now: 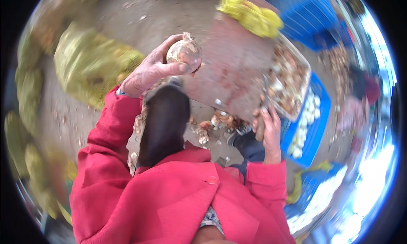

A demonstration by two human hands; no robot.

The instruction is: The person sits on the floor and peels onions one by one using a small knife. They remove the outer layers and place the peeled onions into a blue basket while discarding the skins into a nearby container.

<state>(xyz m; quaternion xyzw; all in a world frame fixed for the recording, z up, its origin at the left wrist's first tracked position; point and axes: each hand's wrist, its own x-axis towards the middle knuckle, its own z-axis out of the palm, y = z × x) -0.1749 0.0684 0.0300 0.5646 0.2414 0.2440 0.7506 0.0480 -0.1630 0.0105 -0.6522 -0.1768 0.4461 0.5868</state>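
My left hand (pixel 154 68) is closed round an unpeeled onion (pixel 185 55), held up over the left edge of a worn reddish board (pixel 227 61). Dry skin and a root tuft show on the onion. On the right, my right hand (pixel 268 127) grips a knife by its brown handle (pixel 260 127). The knife's thin blade (pixel 266 87) points away from me, over the board's right side. Just beyond it, a pale tray (pixel 303 65) holds onion skins and scraps (pixel 286 78).
A blue crate (pixel 316 131) of peeled white onions (pixel 311 106) stands to the right. Stacked blue crates (pixel 303 12) are at the far right. A yellow mesh bag (pixel 250 17) lies on the board. Full mesh sacks (pixel 91 61) stand at left. Onion peelings (pixel 216 123) litter the floor.
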